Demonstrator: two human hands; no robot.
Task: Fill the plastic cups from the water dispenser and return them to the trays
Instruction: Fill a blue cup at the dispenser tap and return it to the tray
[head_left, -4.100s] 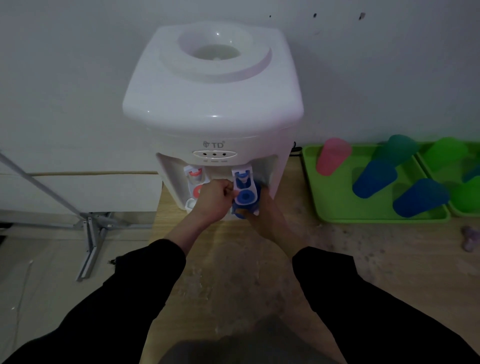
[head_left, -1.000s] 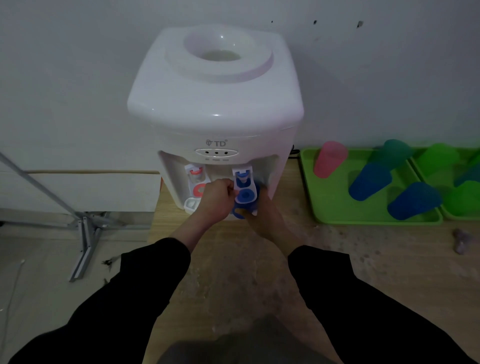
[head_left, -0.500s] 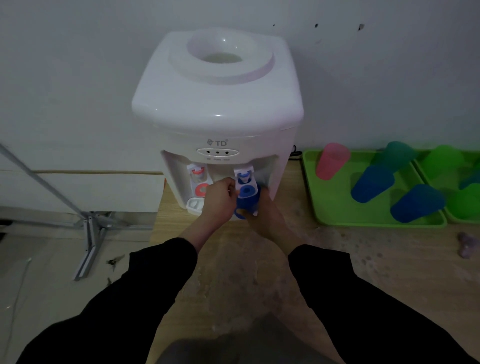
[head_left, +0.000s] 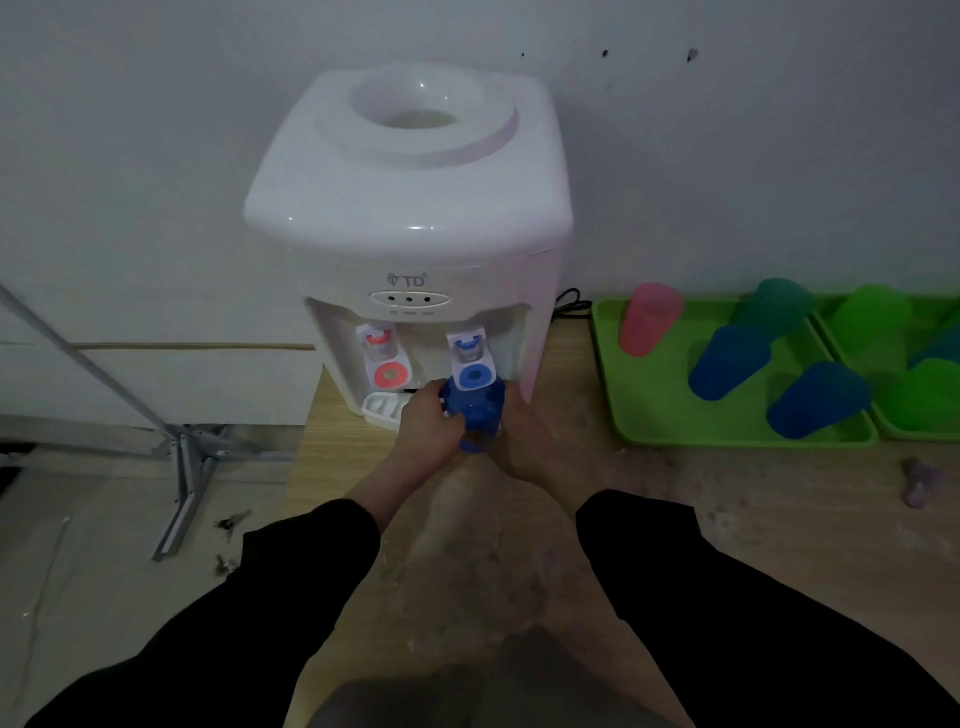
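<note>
A white tabletop water dispenser (head_left: 415, 208) stands against the wall with a red tap (head_left: 387, 371) and a blue tap (head_left: 474, 371). A blue plastic cup (head_left: 477, 413) sits just below and in front of the blue tap. My left hand (head_left: 431, 434) wraps its left side and my right hand (head_left: 522, 441) its right side. Whether the cup holds water cannot be made out. To the right, a green tray (head_left: 639, 415) carries a pink cup (head_left: 649, 318), a teal cup (head_left: 776, 306) and two blue cups (head_left: 727, 361) (head_left: 818, 399).
A second green tray (head_left: 893, 431) with green cups (head_left: 872, 317) lies at the far right. A small purple object (head_left: 919, 483) rests on the wet-looking wooden table (head_left: 467, 561). A metal stand (head_left: 179, 457) is on the floor at left. A black cable (head_left: 571, 300) runs behind the dispenser.
Both hands with the blue cup have come down and toward me, out from against the blue tap lever, whose blue disc is now uncovered.
</note>
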